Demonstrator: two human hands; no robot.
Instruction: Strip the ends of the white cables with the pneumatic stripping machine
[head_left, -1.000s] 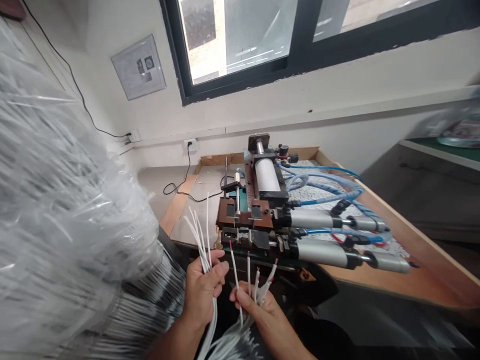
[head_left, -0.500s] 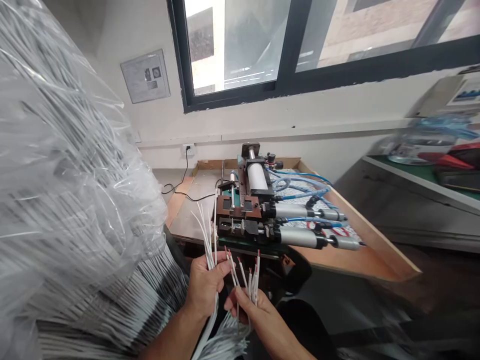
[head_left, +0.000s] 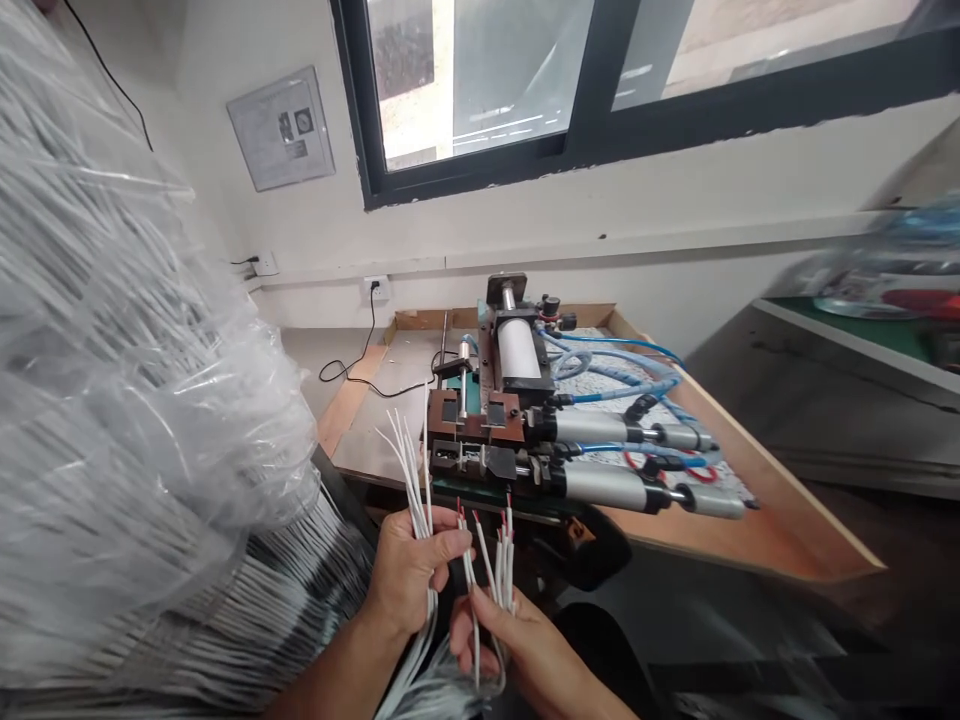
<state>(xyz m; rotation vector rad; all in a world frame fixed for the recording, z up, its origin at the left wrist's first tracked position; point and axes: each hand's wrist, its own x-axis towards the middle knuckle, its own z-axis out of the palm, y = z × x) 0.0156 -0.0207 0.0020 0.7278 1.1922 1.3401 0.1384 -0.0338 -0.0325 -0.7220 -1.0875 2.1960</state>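
Observation:
My left hand (head_left: 411, 565) is closed around several thin white cables (head_left: 409, 455), whose long ends fan upward past the thumb. Just to the right and lower, my right hand (head_left: 517, 635) grips a second bunch of white cables (head_left: 504, 570). The upper ends of that bunch are stripped, with red inner wires showing. My left thumb and fingertips are at the leftmost stripped cables; whether they pinch them is unclear. Beyond both hands sits a machine with metal cylinders (head_left: 517, 350) and dark clamp jaws (head_left: 472, 460). More cable hangs down below the hands, blurred.
A large heap of grey-white cables under clear plastic (head_left: 150, 400) fills the left side. The machine stands in a wooden tray (head_left: 817, 545) with blue air hoses (head_left: 637, 395). A green-topped shelf (head_left: 862, 335) is at right. A black cord (head_left: 360, 380) lies on the tabletop.
The view has shifted slightly, so the machine's right side and tray appear farther right. Both hands keep their cable bunches in nearly the same place.

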